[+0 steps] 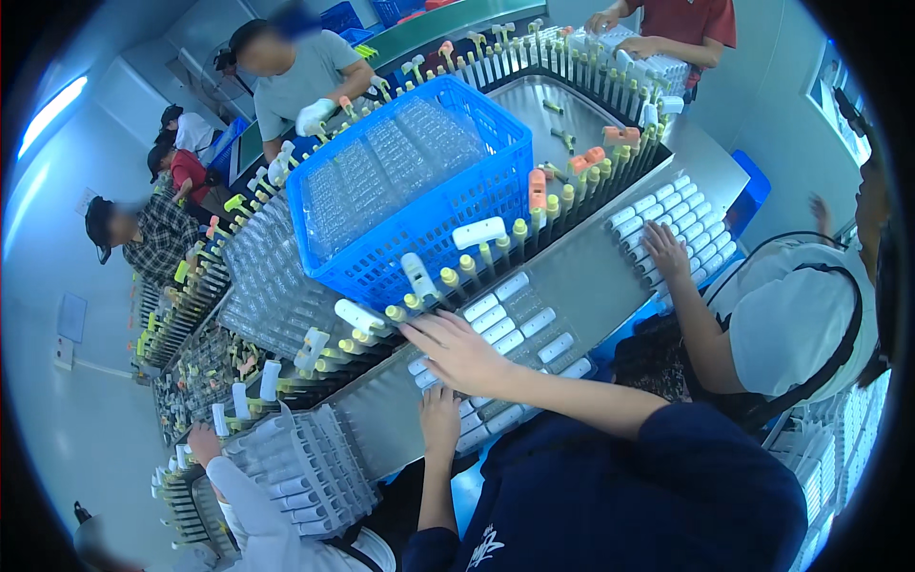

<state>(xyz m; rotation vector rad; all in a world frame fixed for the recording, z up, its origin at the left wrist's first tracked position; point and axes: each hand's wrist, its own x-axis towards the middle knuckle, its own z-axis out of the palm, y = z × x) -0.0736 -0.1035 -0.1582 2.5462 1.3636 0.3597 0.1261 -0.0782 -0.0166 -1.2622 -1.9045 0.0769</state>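
Right hand point(460, 353) first: I'm seeing it lying palm down, fingers loosely spread and pointing left, fingertips near the row of yellow-tipped posts point(450, 276); I can't tell whether it is gripping anything. Its forearm is angling in from the right, elbow bent. Left hand point(440, 417) is resting lower, back up, fingers extended together at the tray's left edge, wrist below; whatever is under those fingers is hidden from me. Beneath and beside both, white pieces point(498, 330) are sitting in rows in the tray point(530, 355) on the metal table point(600, 276). Beyond the posts, a blue basket point(448, 224) is holding clear trays point(381, 176). Off right, a co-worker's hand point(667, 250) is touching more white pieces.
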